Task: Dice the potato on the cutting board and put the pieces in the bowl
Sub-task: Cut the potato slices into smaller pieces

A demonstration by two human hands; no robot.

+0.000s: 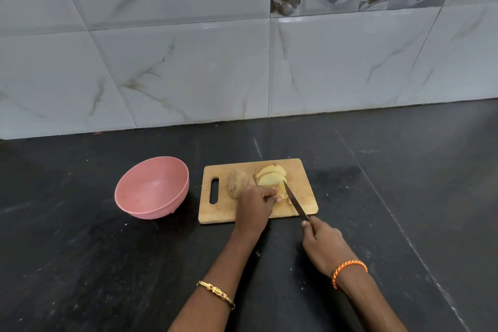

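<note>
A wooden cutting board (pixel 304 191) lies on the dark counter. On it a brown potato half (pixel 237 182) rests skin up at the left, and several pale potato slices (pixel 270 176) lie fanned at the back. My left hand (pixel 254 203) presses down on a slice (pixel 282 191) near the board's middle. My right hand (pixel 323 244) grips the handle of a dark knife (pixel 295 200), whose blade runs across that slice just right of my left fingertips. A pink bowl (pixel 152 190), tilted toward me and with nothing in it, sits left of the board.
A marble-patterned tiled wall (pixel 188 62) rises behind the black counter (pixel 80 264). The board's handle slot (pixel 214 190) faces the bowl. Bracelets sit on both wrists.
</note>
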